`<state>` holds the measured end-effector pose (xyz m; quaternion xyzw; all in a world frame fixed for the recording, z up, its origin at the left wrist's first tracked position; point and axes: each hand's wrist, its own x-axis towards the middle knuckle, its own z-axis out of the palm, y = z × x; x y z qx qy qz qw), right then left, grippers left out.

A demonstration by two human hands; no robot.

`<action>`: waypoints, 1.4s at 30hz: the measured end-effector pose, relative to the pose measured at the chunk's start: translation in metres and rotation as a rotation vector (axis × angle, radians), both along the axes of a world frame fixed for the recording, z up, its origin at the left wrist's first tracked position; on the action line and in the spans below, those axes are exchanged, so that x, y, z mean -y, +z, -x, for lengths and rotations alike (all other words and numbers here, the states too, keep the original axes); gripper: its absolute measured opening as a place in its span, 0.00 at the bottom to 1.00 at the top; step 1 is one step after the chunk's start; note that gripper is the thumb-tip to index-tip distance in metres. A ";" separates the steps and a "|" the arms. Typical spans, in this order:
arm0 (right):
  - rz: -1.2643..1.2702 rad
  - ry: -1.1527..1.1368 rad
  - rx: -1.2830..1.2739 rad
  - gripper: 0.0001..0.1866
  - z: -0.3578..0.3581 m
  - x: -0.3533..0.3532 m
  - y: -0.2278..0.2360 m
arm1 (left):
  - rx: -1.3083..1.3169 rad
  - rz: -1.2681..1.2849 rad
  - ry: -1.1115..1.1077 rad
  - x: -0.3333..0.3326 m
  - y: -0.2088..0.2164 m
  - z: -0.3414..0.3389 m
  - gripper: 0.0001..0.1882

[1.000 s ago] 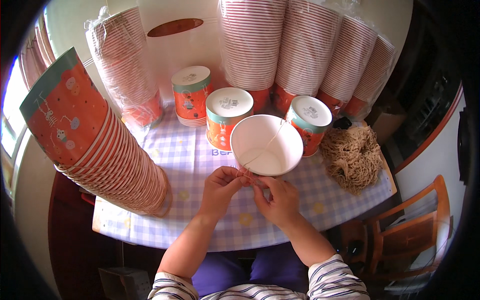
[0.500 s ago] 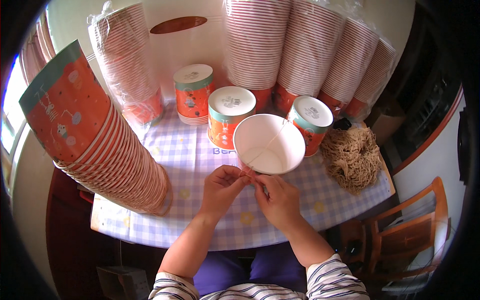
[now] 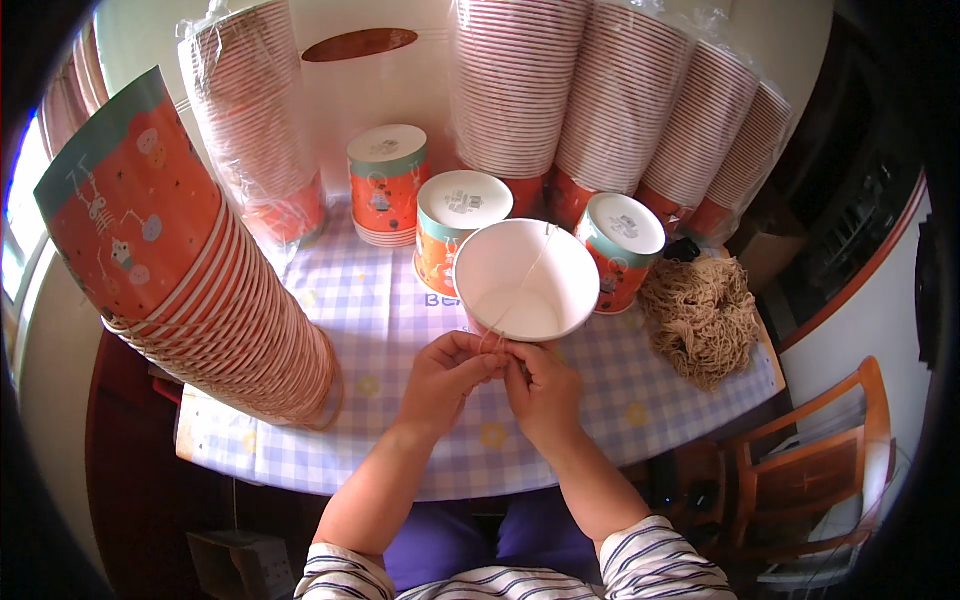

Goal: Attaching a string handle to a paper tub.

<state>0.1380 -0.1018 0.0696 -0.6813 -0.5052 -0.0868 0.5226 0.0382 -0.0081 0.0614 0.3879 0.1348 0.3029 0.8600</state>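
The cup (image 3: 548,282) has shifted left, beyond left hand (image 3: 450,372) and right hand (image 3: 545,388) pinching string (image 3: 536,258).

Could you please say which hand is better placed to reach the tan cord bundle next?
Likely the right hand: the tan cord bundle lies to its right, farther from the left hand.

From head height above the near lap (image 3: 430,550), one wide fisheye view faces down and forward, fairly close over the left hand (image 3: 448,376) and right hand (image 3: 546,388), reaching the chair (image 3: 812,478) at right.
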 end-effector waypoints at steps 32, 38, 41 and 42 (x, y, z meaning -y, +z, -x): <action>-0.233 0.509 -1.443 0.07 -0.009 0.003 -0.020 | -0.258 -0.621 0.349 0.013 -0.012 -0.009 0.06; -0.191 0.408 -1.333 0.07 -0.008 0.002 -0.018 | -0.274 -0.750 0.367 0.013 -0.013 -0.010 0.07; -0.179 0.381 -1.272 0.07 -0.009 0.003 -0.020 | -0.259 -0.834 0.384 0.014 -0.011 -0.011 0.08; -0.168 0.373 -1.237 0.07 -0.009 0.003 -0.021 | -0.246 -0.886 0.393 0.014 -0.009 -0.011 0.09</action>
